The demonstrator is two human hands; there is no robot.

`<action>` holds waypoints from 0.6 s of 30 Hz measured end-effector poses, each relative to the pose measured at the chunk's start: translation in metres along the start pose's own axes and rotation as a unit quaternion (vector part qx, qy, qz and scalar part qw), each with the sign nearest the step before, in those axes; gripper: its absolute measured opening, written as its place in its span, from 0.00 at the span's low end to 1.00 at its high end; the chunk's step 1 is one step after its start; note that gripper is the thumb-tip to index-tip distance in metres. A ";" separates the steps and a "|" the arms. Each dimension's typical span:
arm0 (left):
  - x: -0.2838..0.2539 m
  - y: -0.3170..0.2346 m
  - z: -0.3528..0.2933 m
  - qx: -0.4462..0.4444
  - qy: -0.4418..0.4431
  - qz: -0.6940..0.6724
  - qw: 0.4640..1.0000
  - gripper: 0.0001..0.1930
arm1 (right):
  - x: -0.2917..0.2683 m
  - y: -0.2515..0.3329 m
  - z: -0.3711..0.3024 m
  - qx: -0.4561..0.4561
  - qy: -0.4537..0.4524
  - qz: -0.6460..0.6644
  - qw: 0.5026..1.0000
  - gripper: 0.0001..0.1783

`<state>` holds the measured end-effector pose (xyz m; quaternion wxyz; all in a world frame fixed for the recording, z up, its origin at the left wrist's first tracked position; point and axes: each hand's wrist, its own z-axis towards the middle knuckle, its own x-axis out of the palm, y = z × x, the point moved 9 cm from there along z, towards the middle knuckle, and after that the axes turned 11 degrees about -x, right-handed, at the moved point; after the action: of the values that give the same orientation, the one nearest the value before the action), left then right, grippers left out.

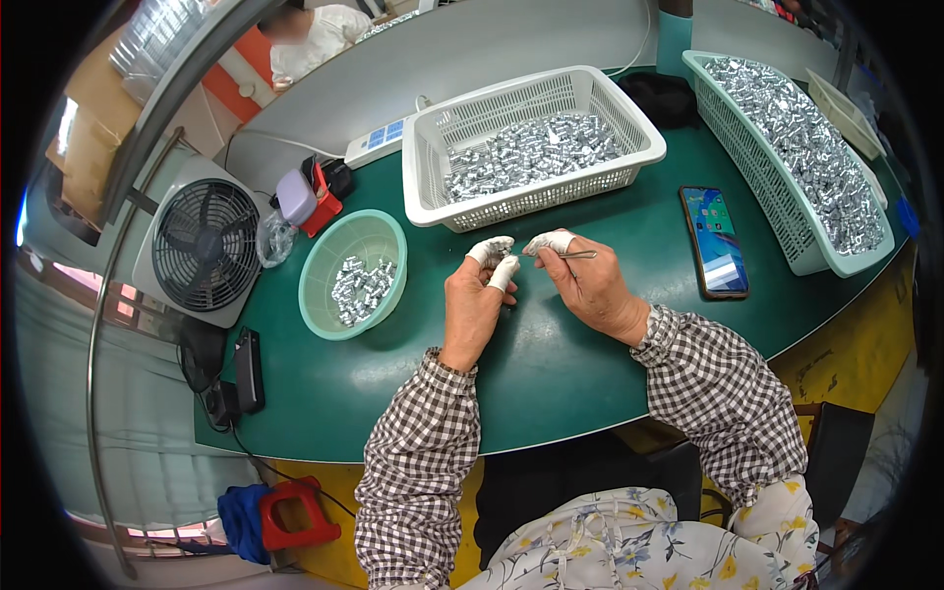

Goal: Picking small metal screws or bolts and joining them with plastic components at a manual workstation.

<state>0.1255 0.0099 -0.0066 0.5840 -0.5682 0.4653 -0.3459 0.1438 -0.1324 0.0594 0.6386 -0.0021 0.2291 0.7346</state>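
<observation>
White coverings wrap several fingertips of both hands, which meet above the middle of the green table. My left hand (472, 307) is closed, thumb against curled fingers; what lies between them is too small to make out. Just to its right, my right hand (602, 295) pinches a thin metal tool, seemingly tweezers (582, 255), whose shank sticks out to the right. The fingertips of the two hands nearly touch. Beyond them stands a white slotted basket (536, 193) with many small silvery metal parts (536, 147). A round green bowl (313, 320), left of my left hand, holds more such parts.
A long pale green basket (757, 187) full of silvery parts stands far right, near a lit phone (716, 243). Along the left are a fan (205, 244), a red holder (322, 211) and a black adapter (248, 369). A power strip (372, 145) lies behind; another person (320, 44) sits beyond the partition.
</observation>
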 end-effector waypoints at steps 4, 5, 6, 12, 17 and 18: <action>0.001 -0.005 -0.003 0.011 -0.006 0.026 1.000 0.13 | 0.001 -0.002 0.000 0.003 0.005 -0.002 1.000 0.05; 0.002 -0.007 -0.004 0.017 -0.007 0.035 0.999 0.13 | 0.001 -0.001 0.000 0.001 0.006 -0.002 1.000 0.05; 0.002 -0.009 -0.005 0.022 -0.008 0.045 0.999 0.13 | 0.001 -0.001 0.000 0.000 0.007 -0.001 1.000 0.05; 0.002 -0.012 -0.006 0.033 -0.017 0.052 0.998 0.12 | 0.000 0.002 0.001 -0.012 0.000 -0.001 1.000 0.03; 0.003 -0.012 -0.006 0.037 -0.018 0.055 0.998 0.12 | 0.000 0.001 0.001 -0.006 0.006 0.004 1.000 0.03; 0.003 -0.011 -0.006 0.037 -0.018 0.053 0.998 0.12 | 0.000 0.002 0.001 -0.008 0.008 0.001 1.000 0.04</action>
<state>0.1218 0.0037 0.0043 0.6303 -0.5270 0.4711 -0.3212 0.1426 -0.1322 0.0610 0.6356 -0.0129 0.2285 0.7373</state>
